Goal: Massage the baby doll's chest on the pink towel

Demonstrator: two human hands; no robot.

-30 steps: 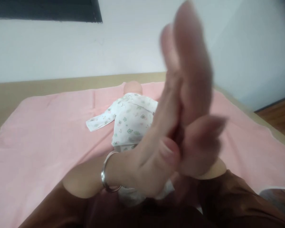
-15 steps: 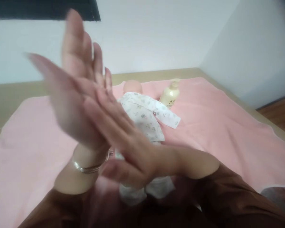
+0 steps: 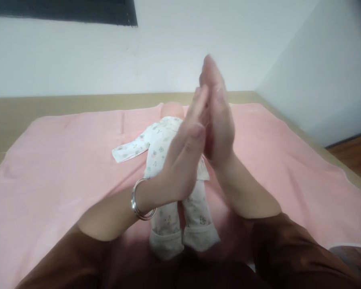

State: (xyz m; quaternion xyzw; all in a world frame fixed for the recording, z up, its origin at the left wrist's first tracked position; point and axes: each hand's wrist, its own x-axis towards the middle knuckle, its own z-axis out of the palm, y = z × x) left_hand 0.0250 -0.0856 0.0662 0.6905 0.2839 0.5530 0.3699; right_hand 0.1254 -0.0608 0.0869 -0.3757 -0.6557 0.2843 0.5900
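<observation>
My left hand (image 3: 183,156), with a silver bangle (image 3: 135,200) at its wrist, is raised with fingers stretched out, palm against my right hand (image 3: 221,128). The right hand is likewise flat with straight fingers, slightly blurred at the tips. No object shows between the palms. Beyond and beneath them lies a baby doll (image 3: 159,150) in a white printed top and footed trousers, its head (image 3: 172,109) away from me. My hands and forearms hide part of its body and one of its sleeves.
The doll rests on a pink blanket (image 3: 63,156) spread over a wooden-coloured surface (image 3: 12,108). A white wall (image 3: 168,52) stands behind, with a dark panel (image 3: 63,10) at upper left. Brown wooden flooring (image 3: 351,154) shows at right.
Both hands have moved to the right and turned from a slanted rub to upright, palm to palm. The bottle seen earlier is now hidden behind them, while the doll's left-side sleeve has come into view.
</observation>
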